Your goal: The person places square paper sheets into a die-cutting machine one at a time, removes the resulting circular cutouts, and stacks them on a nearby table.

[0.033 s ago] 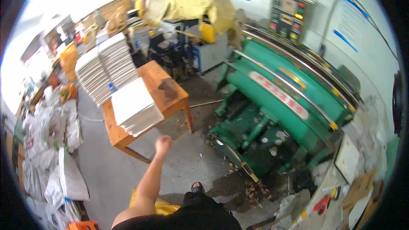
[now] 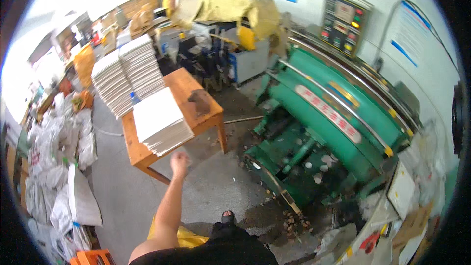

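My left hand [image 2: 180, 163] is held out in front of me over the grey floor, just off the near edge of a wooden table [image 2: 207, 113]. Its fingers look loosely curled, somewhat blurred, and nothing shows in them. Nearest to it on the table is a stack of white sheets [image 2: 159, 113], apart from the hand. Behind that stack rise two taller piles of sheets [image 2: 127, 71] side by side, with a small blue-topped object [image 2: 134, 97] next to them. My right hand does not show.
A large green machine [image 2: 319, 103] fills the right side, a control panel [image 2: 343, 22] on the wall above it. White sacks and plastic bags [image 2: 81, 198] line the left. Scraps lie around the machine's foot. A yellow cover [image 2: 235, 10] drapes equipment at the back.
The view has turned slightly left, so the table and machine sit a little farther right. My left hand has shifted slightly left, closer to the stack's near corner.
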{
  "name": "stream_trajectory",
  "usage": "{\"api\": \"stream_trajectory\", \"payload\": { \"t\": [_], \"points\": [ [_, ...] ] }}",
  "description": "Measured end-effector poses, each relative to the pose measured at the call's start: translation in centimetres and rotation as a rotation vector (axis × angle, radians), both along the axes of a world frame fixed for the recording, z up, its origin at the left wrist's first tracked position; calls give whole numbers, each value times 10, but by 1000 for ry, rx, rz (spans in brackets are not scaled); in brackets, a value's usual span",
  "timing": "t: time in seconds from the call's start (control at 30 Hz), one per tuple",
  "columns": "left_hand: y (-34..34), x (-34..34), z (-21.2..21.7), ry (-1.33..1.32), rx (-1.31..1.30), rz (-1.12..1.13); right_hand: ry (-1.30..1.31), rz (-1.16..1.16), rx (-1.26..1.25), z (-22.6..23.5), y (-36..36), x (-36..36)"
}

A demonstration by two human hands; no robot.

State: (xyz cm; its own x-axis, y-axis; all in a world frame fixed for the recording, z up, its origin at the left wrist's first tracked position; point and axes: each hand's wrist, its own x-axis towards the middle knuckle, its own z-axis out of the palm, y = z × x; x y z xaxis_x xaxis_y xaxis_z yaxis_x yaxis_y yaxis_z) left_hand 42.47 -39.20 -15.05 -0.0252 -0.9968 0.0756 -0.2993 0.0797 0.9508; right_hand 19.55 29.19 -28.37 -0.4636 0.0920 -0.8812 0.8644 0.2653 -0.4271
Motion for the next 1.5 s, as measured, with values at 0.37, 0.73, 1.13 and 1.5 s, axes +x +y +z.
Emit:
{"api": "stream_trajectory", "payload": {
  "t": [0.37,0.73,1.13,1.5],
  "points": [
    [-158,213,96,-259,233,534,83,487,50,-11,-197,-94],
    [-96,262,115,508,330,259,-10,1017,51,15,-211,-53],
    [-37,93,230,861,273,-147,951,582,-595,363,-352,-138],
    [104,-122,158,581,897,-491,487,1,-315,219,-421,-401]
  ]
}}
